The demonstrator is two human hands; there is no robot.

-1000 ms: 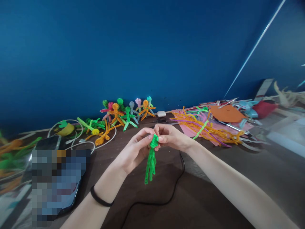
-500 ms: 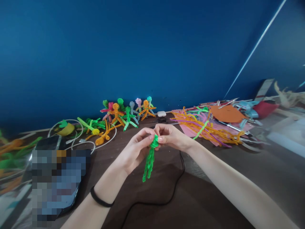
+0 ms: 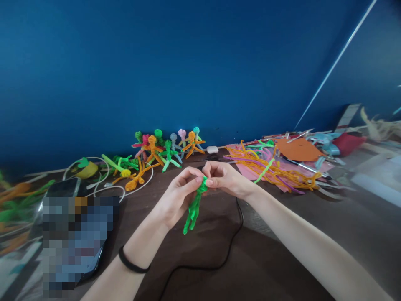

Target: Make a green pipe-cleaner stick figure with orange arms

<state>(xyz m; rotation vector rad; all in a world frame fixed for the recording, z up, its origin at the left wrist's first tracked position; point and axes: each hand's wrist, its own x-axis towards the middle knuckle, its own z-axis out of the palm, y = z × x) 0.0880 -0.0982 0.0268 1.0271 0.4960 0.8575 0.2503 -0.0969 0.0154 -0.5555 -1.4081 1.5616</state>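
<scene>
A green pipe-cleaner figure (image 3: 194, 205) hangs between my hands, its coiled top pinched and its twisted legs dangling down to the left. My left hand (image 3: 180, 192) grips the coil from the left with thumb and fingers. On the other side, my right hand (image 3: 222, 177) pinches the same coil between thumb and bent forefinger. The fingertips partly cover the coil. Beyond my hands, several finished pipe-cleaner figures, such as an orange one (image 3: 152, 150) and a green one (image 3: 169, 154), stand along the wall.
Orange pipe cleaners (image 3: 266, 167) lie heaped on pink sheets at the right, near an orange piece (image 3: 299, 149). A phone (image 3: 105, 234) rests at the left. A black cable (image 3: 230, 251) curves across the brown table (image 3: 266, 259). A white earbud case (image 3: 212, 149) sits by the blue wall.
The green figure's legs have swung left and slightly up. My right hand has shifted slightly at the coil; both hands keep their pinch.
</scene>
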